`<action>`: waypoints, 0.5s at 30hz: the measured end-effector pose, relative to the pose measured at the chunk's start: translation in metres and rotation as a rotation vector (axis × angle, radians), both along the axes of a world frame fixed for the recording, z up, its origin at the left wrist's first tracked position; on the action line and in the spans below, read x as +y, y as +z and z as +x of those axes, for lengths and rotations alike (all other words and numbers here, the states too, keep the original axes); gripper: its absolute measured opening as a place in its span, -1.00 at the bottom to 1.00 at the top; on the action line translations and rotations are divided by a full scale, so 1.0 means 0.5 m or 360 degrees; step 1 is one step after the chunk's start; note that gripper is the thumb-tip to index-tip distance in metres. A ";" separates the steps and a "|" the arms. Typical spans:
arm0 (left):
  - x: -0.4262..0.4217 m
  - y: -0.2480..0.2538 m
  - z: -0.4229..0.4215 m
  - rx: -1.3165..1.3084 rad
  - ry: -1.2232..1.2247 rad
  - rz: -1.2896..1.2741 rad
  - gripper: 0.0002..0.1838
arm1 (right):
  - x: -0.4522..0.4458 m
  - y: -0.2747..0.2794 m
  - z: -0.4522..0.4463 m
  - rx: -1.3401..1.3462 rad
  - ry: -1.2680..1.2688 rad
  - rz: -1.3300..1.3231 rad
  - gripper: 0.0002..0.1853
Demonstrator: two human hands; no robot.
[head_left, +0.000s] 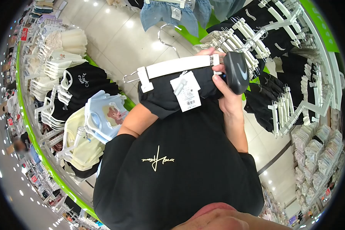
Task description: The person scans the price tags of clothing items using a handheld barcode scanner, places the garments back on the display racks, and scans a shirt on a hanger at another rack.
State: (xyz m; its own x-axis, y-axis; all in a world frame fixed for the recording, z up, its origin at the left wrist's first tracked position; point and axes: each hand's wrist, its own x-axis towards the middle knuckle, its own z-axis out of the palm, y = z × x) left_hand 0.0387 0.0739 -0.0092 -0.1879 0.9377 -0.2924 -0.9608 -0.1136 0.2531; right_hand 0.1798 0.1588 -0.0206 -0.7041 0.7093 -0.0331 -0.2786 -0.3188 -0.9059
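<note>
A white clip hanger (pixel 176 66) with a metal hook holds a folded black garment (pixel 157 101) in front of my chest. A white paper tag with a barcode (pixel 188 92) hangs on the garment, with a small pale plastic piece on it. My right hand (pixel 227 90) grips the hanger at its right-hand clip, thumb on the near side. A black rounded object with a pale swoosh (pixel 237 73) covers part of this hand; whether it is held or worn I cannot tell. My left forearm (pixel 138 118) passes behind the garment, which hides most or all of my left hand.
Racks with white hangers (pixel 253 42) and dark clothes stand at the right. Denim shorts (pixel 163 15) hang ahead. At the left, a rack carries a light blue top (pixel 103 115), a black top (pixel 84 82) and pale clothes. Packaged goods (pixel 314 153) fill shelves at the lower right.
</note>
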 end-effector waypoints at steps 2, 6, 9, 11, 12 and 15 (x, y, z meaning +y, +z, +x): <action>-0.018 0.007 -0.002 0.0131 0.0074 -0.0063 -0.45 | 0.010 -0.004 0.004 0.0012 -0.0166 0.0003 -0.37; -0.062 -0.075 -0.054 0.0172 0.0093 0.0288 -0.29 | 0.047 -0.019 0.028 0.0034 -0.0514 0.0144 -0.38; -0.106 -0.064 -0.053 0.0133 0.0156 0.0208 -0.09 | 0.055 -0.015 0.037 0.0060 -0.0674 0.0155 -0.38; -0.117 -0.075 -0.054 0.0898 0.0174 -0.0143 -0.09 | 0.047 -0.002 0.032 0.0013 -0.0723 0.0307 -0.37; -0.105 -0.055 -0.038 0.1295 0.0345 -0.0354 -0.28 | 0.042 -0.006 0.032 -0.0026 -0.0719 0.0390 -0.37; -0.076 -0.050 -0.014 0.1759 0.0791 -0.0779 -0.65 | 0.029 -0.013 0.026 -0.0085 -0.0705 0.0571 -0.37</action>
State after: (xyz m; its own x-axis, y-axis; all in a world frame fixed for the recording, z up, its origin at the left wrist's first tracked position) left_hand 0.0317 0.0360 -0.0340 -0.8402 0.5400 -0.0506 -0.1019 -0.0656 0.9926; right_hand 0.1929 0.1731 -0.0270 -0.3408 0.9099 0.2366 -0.2664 0.1479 -0.9524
